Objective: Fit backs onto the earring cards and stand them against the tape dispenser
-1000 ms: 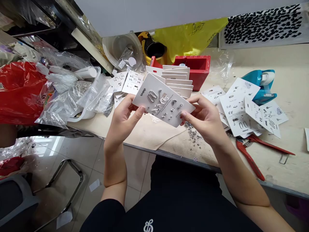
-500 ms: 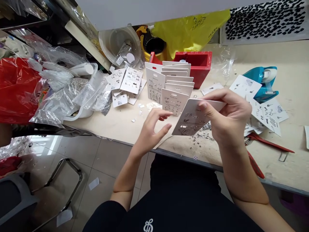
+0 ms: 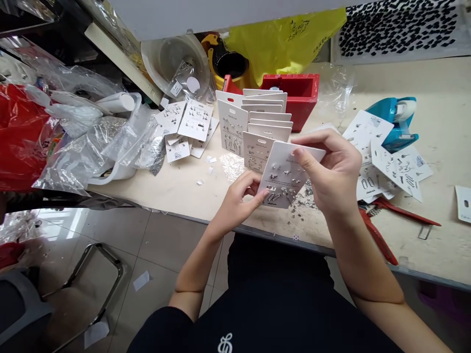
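The right hand (image 3: pixel 331 171) has a closed grip on a white earring card (image 3: pixel 283 184), with the thumb on the card's face and the fingers along its upper right edge. The left hand (image 3: pixel 239 198) is curled, its fingertips (image 3: pixel 263 196) meeting the card's lower left edge, so both hands share the card. The card is tilted and held above the bench (image 3: pixel 434 235), its rows of small silver earrings facing up toward the camera.

Just behind the card, at 11 to 12 o'clock, a row of standing earring cards (image 3: pixel 231 127) leans in a stack before a red plastic box (image 3: pixel 303 95). Loose silver earring parts (image 3: pixel 303 203) lie scattered on the bench just below the card, at 5 o'clock. At 3 o'clock, a loose heap of cards (image 3: pixel 370 166) lies on the bench beside a teal tape dispenser (image 3: pixel 393 122), which sits at 2 o'clock. Red-handled cutters (image 3: pixel 379 235) lie at 4 o'clock. More cards (image 3: pixel 195 120) lie at 10 o'clock, and clear plastic bags (image 3: pixel 84 157) are heaped at 9 o'clock.
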`<state>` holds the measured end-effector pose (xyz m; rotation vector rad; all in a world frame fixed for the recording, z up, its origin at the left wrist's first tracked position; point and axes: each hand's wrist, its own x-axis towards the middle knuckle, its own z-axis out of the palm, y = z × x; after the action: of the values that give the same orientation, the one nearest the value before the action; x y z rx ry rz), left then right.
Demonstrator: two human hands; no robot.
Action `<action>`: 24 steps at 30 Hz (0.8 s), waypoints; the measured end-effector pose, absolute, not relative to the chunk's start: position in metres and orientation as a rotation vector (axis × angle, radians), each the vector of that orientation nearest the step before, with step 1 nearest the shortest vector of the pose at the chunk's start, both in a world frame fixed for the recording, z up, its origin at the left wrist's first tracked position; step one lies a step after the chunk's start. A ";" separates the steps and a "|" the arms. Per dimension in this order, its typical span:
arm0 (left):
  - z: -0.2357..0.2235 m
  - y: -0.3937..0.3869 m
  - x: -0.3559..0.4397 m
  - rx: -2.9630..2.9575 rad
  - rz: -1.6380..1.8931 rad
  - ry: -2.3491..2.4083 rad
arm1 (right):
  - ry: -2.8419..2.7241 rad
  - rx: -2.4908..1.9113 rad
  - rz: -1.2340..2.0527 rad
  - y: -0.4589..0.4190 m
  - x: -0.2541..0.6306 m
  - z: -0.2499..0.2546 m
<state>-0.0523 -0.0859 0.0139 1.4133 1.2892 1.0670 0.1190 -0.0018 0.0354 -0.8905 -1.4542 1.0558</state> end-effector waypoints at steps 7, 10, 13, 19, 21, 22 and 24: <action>0.012 -0.082 -0.056 1.223 1.582 1.396 | -1.574 -0.780 1.232 -0.002 0.121 0.035; 0.013 -0.079 -0.057 1.213 1.726 1.466 | -1.641 -0.722 1.307 -0.007 0.119 0.037; 0.014 -0.077 -0.057 1.185 1.745 1.529 | -1.726 -0.721 1.261 -0.012 0.117 0.038; 0.013 -0.074 -0.057 1.185 1.767 1.489 | -1.804 -0.756 1.038 -0.013 0.113 0.036; 0.013 -0.074 -0.057 1.175 1.776 1.447 | -1.836 -0.772 0.980 -0.013 0.113 0.036; 0.013 -0.073 -0.057 1.174 1.778 1.435 | -1.853 -0.782 0.943 -0.012 0.113 0.036; 0.013 -0.072 -0.057 1.191 1.773 1.444 | -1.888 -0.797 0.834 -0.012 0.113 0.037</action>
<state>-0.0574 -0.0725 0.0127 1.1914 1.4444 1.7734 0.1128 -0.0117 0.0372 -0.7973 -1.8880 0.8342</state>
